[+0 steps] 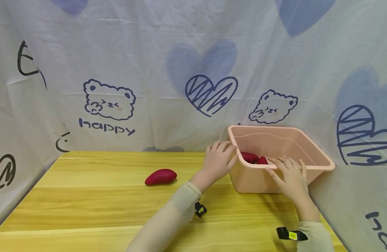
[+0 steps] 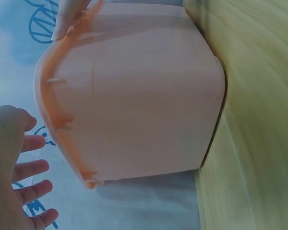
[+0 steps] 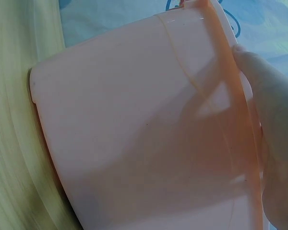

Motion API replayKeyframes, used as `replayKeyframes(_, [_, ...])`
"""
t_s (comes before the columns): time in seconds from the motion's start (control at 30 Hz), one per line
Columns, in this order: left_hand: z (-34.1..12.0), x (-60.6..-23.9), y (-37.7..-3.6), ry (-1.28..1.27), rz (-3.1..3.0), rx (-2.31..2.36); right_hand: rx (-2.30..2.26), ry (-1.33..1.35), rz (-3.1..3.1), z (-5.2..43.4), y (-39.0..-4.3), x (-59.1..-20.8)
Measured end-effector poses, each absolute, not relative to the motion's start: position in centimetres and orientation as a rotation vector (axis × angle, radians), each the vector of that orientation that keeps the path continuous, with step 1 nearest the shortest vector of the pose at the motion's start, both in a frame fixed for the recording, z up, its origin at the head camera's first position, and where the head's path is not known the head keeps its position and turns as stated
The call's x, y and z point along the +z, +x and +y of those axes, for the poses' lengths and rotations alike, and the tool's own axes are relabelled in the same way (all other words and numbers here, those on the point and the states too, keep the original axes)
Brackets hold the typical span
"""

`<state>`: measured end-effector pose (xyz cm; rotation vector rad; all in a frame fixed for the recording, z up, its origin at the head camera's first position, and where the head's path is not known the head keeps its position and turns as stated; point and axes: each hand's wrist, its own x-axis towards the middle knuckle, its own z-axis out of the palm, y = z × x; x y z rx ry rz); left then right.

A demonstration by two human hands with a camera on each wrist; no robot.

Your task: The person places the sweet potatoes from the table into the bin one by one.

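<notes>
A pink plastic bin (image 1: pixel 259 182) stands at the right of the table, with dark red sweet potatoes (image 1: pixel 249 157) partly visible inside. Beside its left rim is my left hand (image 1: pixel 219 159), fingers spread; the left wrist view shows a gap between this hand (image 2: pixel 12 167) and the rim. My right hand (image 1: pixel 289 178) holds the bin's front rim, thumb outside and fingers reaching over into the opening. In the right wrist view its thumb (image 3: pixel 252 64) lies against the rim and the other fingers are hidden. Another sweet potato (image 1: pixel 161 177) lies on the table, left of my left hand.
The wooden table (image 1: pixel 86 203) ends at the back and right against a pale cloth (image 1: pixel 155 63) printed with hearts and bears. The bin stands close to that cloth. A small black camera (image 1: pixel 200 209) sits by my left wrist, another (image 1: pixel 288 233) by my right.
</notes>
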<state>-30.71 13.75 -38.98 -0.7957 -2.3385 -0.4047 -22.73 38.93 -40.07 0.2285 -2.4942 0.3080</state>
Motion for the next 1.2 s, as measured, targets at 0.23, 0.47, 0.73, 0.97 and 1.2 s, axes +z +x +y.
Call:
replayKeyframes(0.23, [12.0,-39.6,-30.4,-0.805,-2.414,-0.456,0.309,0.23,-2.491,39.1,-22.7,-40.1])
replayKeyframes(0.47, [9.6,-40.2,-30.1,-0.782,-2.505,-0.442,0.313,0.231,-2.491,39.0,-22.6,-40.1])
replayKeyframes(0.73, [7.2,-40.9,-30.0,-0.777,-2.581,-0.404,0.316,0.229,-2.498,38.9,-22.5,-40.0])
replayKeyframes(0.97, [4.9,-41.8,-29.7,-0.787,-2.624,-0.36,0.316,0.237,-2.491,39.0,-22.6,-40.1])
replayKeyframes(1.2, [2.6,-42.4,-29.5,-0.817,-2.671,-0.331,0.318,0.234,-2.493,39.1,-22.7,-40.2])
